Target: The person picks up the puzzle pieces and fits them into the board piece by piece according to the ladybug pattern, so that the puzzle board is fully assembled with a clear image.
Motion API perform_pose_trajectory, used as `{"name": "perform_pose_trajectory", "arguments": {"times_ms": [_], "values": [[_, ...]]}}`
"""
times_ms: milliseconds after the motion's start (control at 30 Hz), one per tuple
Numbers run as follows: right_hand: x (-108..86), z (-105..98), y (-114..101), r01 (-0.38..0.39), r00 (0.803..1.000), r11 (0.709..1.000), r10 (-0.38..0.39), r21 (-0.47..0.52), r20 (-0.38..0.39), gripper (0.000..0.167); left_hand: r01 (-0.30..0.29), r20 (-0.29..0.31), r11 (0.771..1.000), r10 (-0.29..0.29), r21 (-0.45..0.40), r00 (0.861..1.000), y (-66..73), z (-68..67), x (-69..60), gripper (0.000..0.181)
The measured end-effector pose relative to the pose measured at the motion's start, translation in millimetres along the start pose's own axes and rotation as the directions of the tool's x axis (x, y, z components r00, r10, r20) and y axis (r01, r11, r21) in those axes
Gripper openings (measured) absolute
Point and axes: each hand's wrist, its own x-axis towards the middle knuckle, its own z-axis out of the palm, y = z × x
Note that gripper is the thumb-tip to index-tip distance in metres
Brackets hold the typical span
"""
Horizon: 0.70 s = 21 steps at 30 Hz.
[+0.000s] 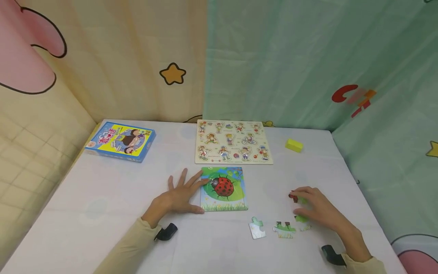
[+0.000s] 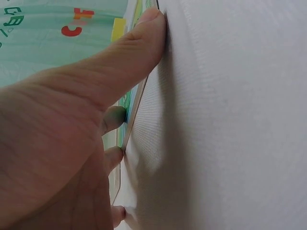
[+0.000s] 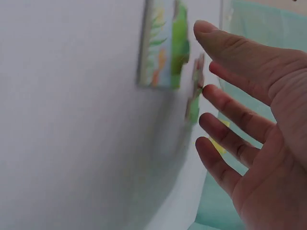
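A square ladybug puzzle [image 1: 224,188] lies flat at the middle of the table. My left hand [image 1: 178,197] has its fingers spread, with thumb and fingertips touching the puzzle's left edge. In the left wrist view, its thumb [image 2: 129,55] runs along that edge. To the right, my right hand [image 1: 319,210] hovers with loosely bent fingers over several loose puzzle pieces. One red and green piece [image 1: 293,196] is by its fingertips, and a green piece [image 1: 301,219] is partly hidden under the thumb. The right wrist view shows a gap between the fingers and a flowered piece [image 3: 163,52].
Two more loose pieces, a pale corner piece [image 1: 257,229] and a grassy one [image 1: 284,230], lie nearer the front. Behind the puzzle is a wooden board with children figures [image 1: 234,142]. A blue and yellow box [image 1: 121,141] sits back left, a yellow block [image 1: 294,145] back right.
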Motion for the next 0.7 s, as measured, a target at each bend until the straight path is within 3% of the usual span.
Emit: {"name": "perform_pose_trajectory", "arguments": {"times_ms": [200, 367, 533, 700], "values": [[-2.2, 2.1, 13.6, 0.022, 1.000, 1.000, -0.022, -0.006, -0.016, 0.043, -0.003, -0.006, 1.000, 0.004, 0.005, 1.000, 1.7, -0.5, -2.1, 0.097], [1.9, 3.2, 19.0, 0.088, 0.993, 0.996, -0.090, -0.023, -0.076, 0.034, -0.001, -0.001, 1.000, 0.001, 0.016, 1.000, 2.7, -1.6, -2.2, 0.097], [7.0, 3.5, 22.1, 0.141, 0.981, 0.988, -0.148, -0.061, -0.125, 0.037, -0.001, 0.004, 1.000, 0.001, 0.021, 1.000, 2.7, -1.7, -2.1, 0.097], [10.5, 0.6, 23.4, 0.143, 0.983, 0.986, -0.152, -0.082, -0.104, 0.035, 0.002, 0.002, 1.000, -0.002, 0.019, 1.000, 3.6, -2.0, -1.4, 0.096]]}}
